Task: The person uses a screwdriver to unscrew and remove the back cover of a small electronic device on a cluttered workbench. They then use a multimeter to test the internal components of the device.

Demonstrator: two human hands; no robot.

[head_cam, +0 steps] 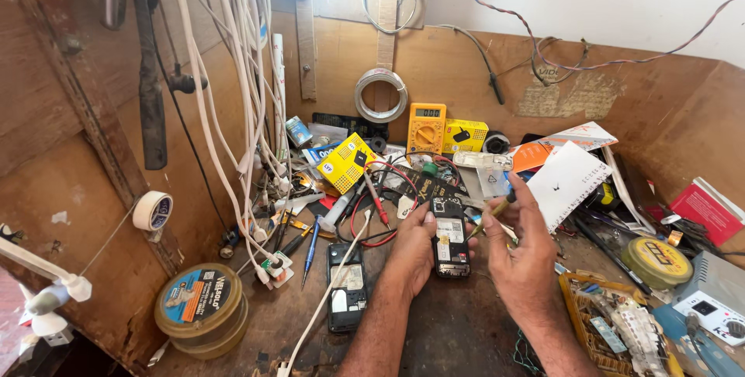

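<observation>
The left hand is closed around an opened black mobile phone, its grip clamped on the phone's left edge with the thumb laid against the side, holding it back-side up near the middle of the counter. The right hand has its grip pinched together on a small yellow-handled screwdriver, whose tip points down-left to the phone's upper right corner; whether it touches the phone cannot be told. Just left of the held phone a second opened phone lies flat on the counter. Farther back stand a yellow multimeter and a yellow box, with red and black probe leads between. A round tin sits near left, a wicker tray of parts near right
</observation>
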